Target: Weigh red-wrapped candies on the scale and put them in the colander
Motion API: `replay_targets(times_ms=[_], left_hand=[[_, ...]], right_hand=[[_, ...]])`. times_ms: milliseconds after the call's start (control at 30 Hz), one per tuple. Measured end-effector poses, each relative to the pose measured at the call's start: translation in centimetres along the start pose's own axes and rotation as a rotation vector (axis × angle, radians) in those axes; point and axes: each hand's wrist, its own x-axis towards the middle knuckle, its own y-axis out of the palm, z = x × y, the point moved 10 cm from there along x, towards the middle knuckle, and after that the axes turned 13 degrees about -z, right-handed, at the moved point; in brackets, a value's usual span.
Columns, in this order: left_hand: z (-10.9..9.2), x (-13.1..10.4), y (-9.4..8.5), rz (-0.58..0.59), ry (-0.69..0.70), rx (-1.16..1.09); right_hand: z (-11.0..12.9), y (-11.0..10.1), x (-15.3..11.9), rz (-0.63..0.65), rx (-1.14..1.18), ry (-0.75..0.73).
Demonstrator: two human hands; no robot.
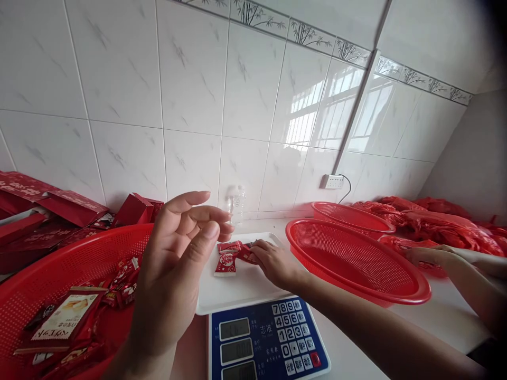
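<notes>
My left hand (178,253) is raised in front of the scale, its fingers curved and apart, with nothing visible in it. On the white scale tray (245,293) lie red snack packets (226,259). My right hand (273,258) reaches over the tray, its curled fingers on a red packet (246,253) at the tray's far side. Below the tray is the blue scale panel (267,338) with its keypad and displays. A red basket (119,237) at the left holds red packets and a cream-and-brown packet (67,319).
Two red baskets (352,258) stand right of the tray. Another person's hands (431,256) touch red plastic bags (447,227) at the far right. Red boxes (67,206) are piled back left. A clear bottle (240,203) stands by the tiled wall.
</notes>
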Motion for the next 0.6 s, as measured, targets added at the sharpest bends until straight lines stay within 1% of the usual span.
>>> replay_targets(times_ms=[67, 167, 300, 400, 500, 567, 600], left_hand=[[0.1, 0.0, 0.0, 0.0, -0.004, 0.009], [0.1, 0.0, 0.0, 0.003, -0.004, 0.02], [0.3, 0.0, 0.0, 0.005, -0.005, 0.033], [0.4, 0.0, 0.0, 0.013, -0.003, 0.041], [0.4, 0.0, 0.1, 0.016, 0.009, 0.04], [0.5, -0.1, 0.2, 0.017, 0.004, 0.039], [0.6, -0.1, 0.3, 0.019, -0.003, 0.039]], right_hand=[[-1.4, -0.9, 0.1, -0.036, -0.042, 0.066], [-4.7, -2.6, -0.3, -0.076, -0.101, 0.189], [-10.5, -6.0, -1.9, -0.133, -0.187, 0.401], [-14.7, -7.7, -3.9, -0.123, -0.239, 0.537], [-17.6, -7.7, -5.6, -0.054, -0.249, 0.61], [-18.3, -7.0, -6.0, -0.011, -0.229, 0.61], [-18.1, -6.6, -5.9, -0.002, -0.212, 0.594]])
